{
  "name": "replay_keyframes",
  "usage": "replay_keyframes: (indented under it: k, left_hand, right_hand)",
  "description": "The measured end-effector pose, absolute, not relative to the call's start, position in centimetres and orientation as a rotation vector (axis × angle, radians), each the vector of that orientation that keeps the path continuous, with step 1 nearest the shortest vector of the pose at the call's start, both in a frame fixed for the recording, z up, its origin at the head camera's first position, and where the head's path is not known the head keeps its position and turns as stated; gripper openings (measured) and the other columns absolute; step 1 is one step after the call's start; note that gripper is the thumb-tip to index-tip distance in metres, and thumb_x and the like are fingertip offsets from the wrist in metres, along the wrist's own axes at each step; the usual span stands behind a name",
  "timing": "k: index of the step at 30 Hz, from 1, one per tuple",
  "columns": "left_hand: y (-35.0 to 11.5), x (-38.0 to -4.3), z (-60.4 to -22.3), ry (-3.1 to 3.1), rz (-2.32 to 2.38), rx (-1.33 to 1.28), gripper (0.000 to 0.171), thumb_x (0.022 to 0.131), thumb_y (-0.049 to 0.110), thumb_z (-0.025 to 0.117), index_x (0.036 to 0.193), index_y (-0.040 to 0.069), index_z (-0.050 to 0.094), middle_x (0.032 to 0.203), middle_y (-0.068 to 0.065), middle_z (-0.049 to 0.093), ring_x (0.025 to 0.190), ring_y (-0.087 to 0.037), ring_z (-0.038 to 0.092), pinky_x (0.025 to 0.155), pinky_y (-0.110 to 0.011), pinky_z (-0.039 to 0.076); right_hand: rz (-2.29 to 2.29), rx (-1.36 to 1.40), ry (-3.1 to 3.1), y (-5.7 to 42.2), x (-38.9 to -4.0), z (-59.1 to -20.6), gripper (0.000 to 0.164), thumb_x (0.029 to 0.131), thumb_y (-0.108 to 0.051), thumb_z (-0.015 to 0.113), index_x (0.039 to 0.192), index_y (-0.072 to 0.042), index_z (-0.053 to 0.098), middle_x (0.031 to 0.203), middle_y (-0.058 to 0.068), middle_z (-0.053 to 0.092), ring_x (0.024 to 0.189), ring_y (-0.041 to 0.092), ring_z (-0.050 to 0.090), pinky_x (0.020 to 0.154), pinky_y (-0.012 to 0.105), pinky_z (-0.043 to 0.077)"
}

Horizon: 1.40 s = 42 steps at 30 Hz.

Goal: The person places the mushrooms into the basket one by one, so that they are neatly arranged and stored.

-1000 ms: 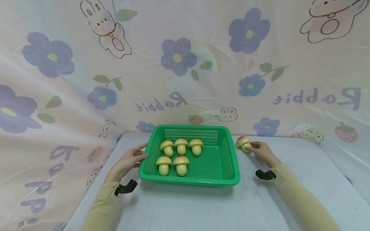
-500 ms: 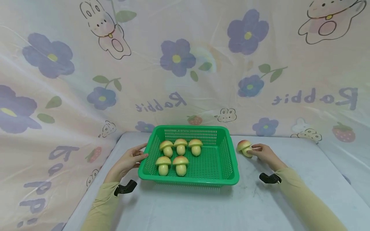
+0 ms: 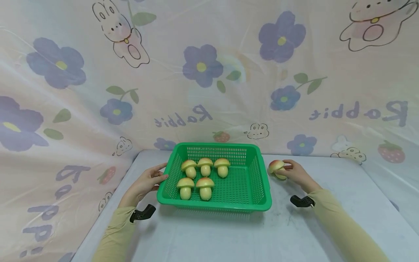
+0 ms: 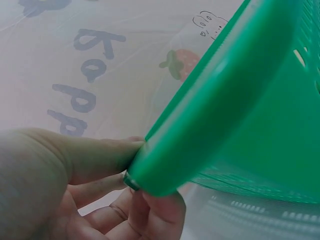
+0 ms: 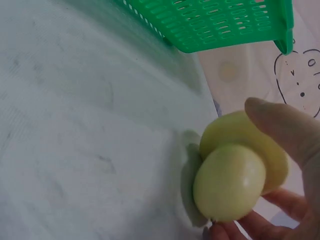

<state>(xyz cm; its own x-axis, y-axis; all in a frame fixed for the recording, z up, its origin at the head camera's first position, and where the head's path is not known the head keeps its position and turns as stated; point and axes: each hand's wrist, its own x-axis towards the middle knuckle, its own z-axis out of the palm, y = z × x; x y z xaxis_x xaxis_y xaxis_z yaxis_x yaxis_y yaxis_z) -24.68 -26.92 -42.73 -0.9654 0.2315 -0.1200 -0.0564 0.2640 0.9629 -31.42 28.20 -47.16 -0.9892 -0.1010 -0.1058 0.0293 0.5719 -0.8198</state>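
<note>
In the head view a green plastic basket [image 3: 214, 206] stands mid-table, with several toy mushrooms [image 3: 205, 188] lying in its left part, yellowish caps toward the back. My left hand [image 3: 147, 182] is at its left side; in the left wrist view, thumb and curled fingers pinch the basket's rim [image 4: 210, 115]. Just right of the basket another toy mushroom [image 3: 275, 166], reddish on its cap, lies on the table. My right hand [image 3: 297, 174] grips it. Up close in the right wrist view, the thumb [image 5: 280, 122] lies along the cap and the fingers reach around the far side, below the pale stem [image 5: 230, 182].
A white cloth covers the table [image 3: 209, 236]. Close behind the basket rises a printed curtain [image 3: 235, 98] with flowers and rabbits, which also runs along the left side. A black wrist camera [image 3: 142, 213] sits on the left wrist, another black camera [image 3: 302, 201] on the right.
The mushroom on the right has come slightly toward me and tipped lower. My right hand has shifted its fingers from the stem up toward the cap. The left hand and basket have stayed put.
</note>
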Motion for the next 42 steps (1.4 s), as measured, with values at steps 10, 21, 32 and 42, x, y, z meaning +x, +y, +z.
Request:
replay_keyframes:
  k: [10,21,32,42]
  left_hand:
    - [-26.7,-24.7,-42.7,2.298,1.766,0.172,0.067,0.096,0.018,0.060,0.152,0.009,0.024,0.094,-0.011,0.055,0.080,-0.019,0.060,0.070,-0.035,0.054]
    - [-27.0,-24.4,-42.8,2.302,1.765,0.165,0.068,0.097,0.018,0.060,0.153,0.009,0.023,0.097,-0.013,0.056,0.079,-0.021,0.061,0.072,-0.037,0.053]
    - [-27.1,-24.8,-42.9,2.298,1.772,0.152,0.067,0.097,0.017,0.060,0.152,0.008,0.024,0.096,-0.012,0.054,0.079,-0.018,0.060,0.070,-0.034,0.053]
    - [-27.0,-24.9,-43.0,2.295,1.768,0.153,0.067,0.097,0.016,0.059,0.153,0.008,0.023,0.099,-0.014,0.056,0.079,-0.019,0.060,0.070,-0.035,0.054]
  right_hand:
    - [-1.415,-0.127,2.683,28.1,-31.7,-46.5,0.071,0.089,-0.033,0.070,0.138,0.008,0.038,0.130,0.031,0.044,0.118,0.042,0.043,0.089,0.042,0.043]
    - [-1.344,-0.093,2.686,28.5,-31.2,-46.5,0.076,0.088,-0.041,0.068,0.139,0.008,0.038,0.135,0.034,0.039,0.124,0.045,0.036,0.096,0.054,0.037]
    - [-1.494,-0.063,2.573,28.7,-29.5,-45.7,0.076,0.088,-0.036,0.070,0.141,0.006,0.035,0.135,0.033,0.037,0.104,0.028,0.055,0.078,0.034,0.053]
    - [-1.522,-0.071,2.519,29.2,-28.1,-44.3,0.079,0.088,-0.041,0.068,0.142,0.004,0.033,0.137,0.030,0.036,0.108,0.028,0.053,0.084,0.040,0.051]
